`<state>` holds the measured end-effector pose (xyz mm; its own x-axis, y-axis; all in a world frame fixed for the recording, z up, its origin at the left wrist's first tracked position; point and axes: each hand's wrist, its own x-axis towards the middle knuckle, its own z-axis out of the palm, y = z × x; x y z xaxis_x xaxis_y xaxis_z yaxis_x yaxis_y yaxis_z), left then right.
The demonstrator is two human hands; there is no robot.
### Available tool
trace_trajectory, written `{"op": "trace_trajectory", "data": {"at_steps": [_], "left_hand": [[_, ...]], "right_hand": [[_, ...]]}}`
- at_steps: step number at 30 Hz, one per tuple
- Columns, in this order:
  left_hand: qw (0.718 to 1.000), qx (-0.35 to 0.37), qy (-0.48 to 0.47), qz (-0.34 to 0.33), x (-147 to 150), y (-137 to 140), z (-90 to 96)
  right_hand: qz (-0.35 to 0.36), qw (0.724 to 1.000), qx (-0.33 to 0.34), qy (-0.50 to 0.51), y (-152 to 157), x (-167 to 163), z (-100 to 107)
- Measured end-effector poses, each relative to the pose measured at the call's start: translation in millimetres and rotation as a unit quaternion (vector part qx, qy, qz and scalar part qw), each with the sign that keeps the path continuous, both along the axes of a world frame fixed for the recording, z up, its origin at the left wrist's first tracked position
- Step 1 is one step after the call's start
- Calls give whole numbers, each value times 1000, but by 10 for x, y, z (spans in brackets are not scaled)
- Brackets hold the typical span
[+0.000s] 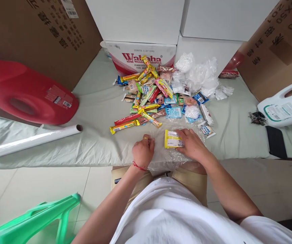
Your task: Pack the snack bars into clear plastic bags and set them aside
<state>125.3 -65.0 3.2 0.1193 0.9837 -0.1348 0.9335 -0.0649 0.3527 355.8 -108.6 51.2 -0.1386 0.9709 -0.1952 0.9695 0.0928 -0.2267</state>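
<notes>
Near the table's front edge, my right hand (192, 145) is closed on a small yellow-and-white snack packet (171, 139), its fingers over the right end. Beneath the packet spreads a crumpled sheet of clear plastic film (168, 156), which hangs a little over the edge. My left hand (143, 151), with a red string on its wrist, is curled closed at the film's left side and appears to pinch it. Just beyond both hands lies a mixed pile of wrapped snacks (149, 95), with yellow sticks (149, 118) nearest.
Several film-wrapped bundles (199, 76) sit right of the pile, before white boxes (143, 20). At left are a red jug (34, 95) and a white roll (34, 140). A white detergent bottle (288, 105), keys (257, 118) and a phone (276, 142) lie right. A green stool (39, 217) stands below.
</notes>
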Motion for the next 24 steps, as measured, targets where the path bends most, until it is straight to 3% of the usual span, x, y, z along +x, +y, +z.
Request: {"op": "trace_trajectory", "data": {"at_steps": [6, 12, 18, 24], "left_hand": [[998, -18, -51, 25, -43, 5, 38], [984, 39, -170, 32, -65, 45, 58], [979, -8, -182, 88, -58, 76, 134], [969, -25, -211, 125, -233, 96, 142]], "right_hand": [[-3, 1000, -5, -2, -41, -65, -28], [-2, 1000, -6, -1, -67, -131, 9], [-10, 1000, -6, -11, -51, -219, -9], [-12, 1000, -12, 5, -38, -195, -39]]}}
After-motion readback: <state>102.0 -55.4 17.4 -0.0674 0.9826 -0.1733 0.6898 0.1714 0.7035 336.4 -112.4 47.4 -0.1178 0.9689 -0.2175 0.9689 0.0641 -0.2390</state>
